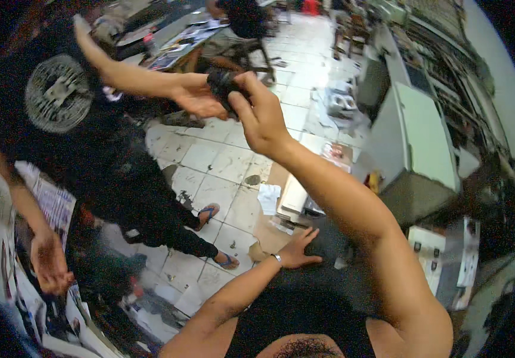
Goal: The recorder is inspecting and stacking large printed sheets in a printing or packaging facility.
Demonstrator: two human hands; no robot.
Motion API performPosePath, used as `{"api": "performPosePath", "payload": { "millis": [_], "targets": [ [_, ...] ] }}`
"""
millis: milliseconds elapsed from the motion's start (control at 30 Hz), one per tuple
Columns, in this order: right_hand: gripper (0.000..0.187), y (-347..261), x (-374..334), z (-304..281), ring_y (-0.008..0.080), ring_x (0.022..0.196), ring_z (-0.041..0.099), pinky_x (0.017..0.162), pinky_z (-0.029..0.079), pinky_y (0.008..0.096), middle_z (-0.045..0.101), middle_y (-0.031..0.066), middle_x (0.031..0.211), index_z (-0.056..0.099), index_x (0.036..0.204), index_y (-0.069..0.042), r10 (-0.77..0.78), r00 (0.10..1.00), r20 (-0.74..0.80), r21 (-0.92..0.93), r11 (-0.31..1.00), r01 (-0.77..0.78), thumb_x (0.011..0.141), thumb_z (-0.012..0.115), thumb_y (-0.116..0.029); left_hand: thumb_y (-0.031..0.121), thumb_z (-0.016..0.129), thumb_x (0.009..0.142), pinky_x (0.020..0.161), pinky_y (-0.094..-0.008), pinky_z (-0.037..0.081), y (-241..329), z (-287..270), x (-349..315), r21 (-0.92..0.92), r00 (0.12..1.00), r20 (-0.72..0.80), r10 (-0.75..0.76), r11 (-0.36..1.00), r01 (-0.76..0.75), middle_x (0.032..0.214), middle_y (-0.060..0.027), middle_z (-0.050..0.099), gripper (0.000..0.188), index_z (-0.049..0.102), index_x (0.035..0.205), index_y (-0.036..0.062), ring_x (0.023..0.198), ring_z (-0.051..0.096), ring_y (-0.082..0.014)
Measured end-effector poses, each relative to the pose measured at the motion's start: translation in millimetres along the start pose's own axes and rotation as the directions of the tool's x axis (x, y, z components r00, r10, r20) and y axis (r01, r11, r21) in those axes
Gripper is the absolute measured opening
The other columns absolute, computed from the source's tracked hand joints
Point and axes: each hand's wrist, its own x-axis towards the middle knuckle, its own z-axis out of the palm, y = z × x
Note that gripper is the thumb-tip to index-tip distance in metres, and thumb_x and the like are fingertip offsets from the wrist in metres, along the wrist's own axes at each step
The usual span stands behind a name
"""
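My right hand (262, 119) is stretched out ahead with its fingers closed on a small black object (222, 89); blur hides its exact kind. A co-worker's open hand (196, 97) is under and against the same black object from the left, palm up. Low in front of my body, my left hand (298, 250) lies open with its fingers spread, over my dark clothing near some boxes on cardboard. A metal band (277, 259) circles my left wrist. Nothing shows in that hand.
The co-worker in a black shirt (105, 131) stands at my left, the other hand (50, 262) hanging over papers. On the tiled floor (215, 170) lie a white box (295, 194) and metal parts (342, 102). A pale green cabinet (424, 137) stands to the right.
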Motion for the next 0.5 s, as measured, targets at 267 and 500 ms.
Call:
{"api": "performPosePath", "payload": {
  "millis": [267, 500],
  "targets": [
    [0.025, -62, -171, -174, 0.0056, 0.083, 0.051, 0.072, 0.043, 0.0236, 0.06, 0.0009, 0.089, 0.061, 0.095, -0.002, 0.59, 0.806, 0.047, 0.458, 0.704, -0.542, 0.084, 0.064, -0.024, 0.025, 0.073, 0.074, 0.105, -0.0377, 0.03, 20, 22, 26, -0.197, 0.988, 0.054, 0.146, 0.971, -0.133, 0.135, -0.0199, 0.04, 0.079, 0.032, 0.137, -0.0015, 0.124, 0.039, -0.0313],
    [0.026, -131, -379, -216, 0.007, 0.078, 0.053, 0.071, 0.044, 0.0245, 0.062, 0.0003, 0.085, 0.064, 0.097, 0.002, 0.733, 0.316, -0.602, 0.437, 0.634, -0.638, 0.09, 0.058, -0.023, 0.044, 0.048, 0.091, 0.11, -0.0361, 0.019, 120, 26, 45, -0.551, 0.937, 0.294, 0.189, 0.834, 0.005, 0.145, -0.0171, 0.028, 0.071, 0.024, 0.142, 0.0014, 0.135, 0.024, -0.0281]
  ]
}}
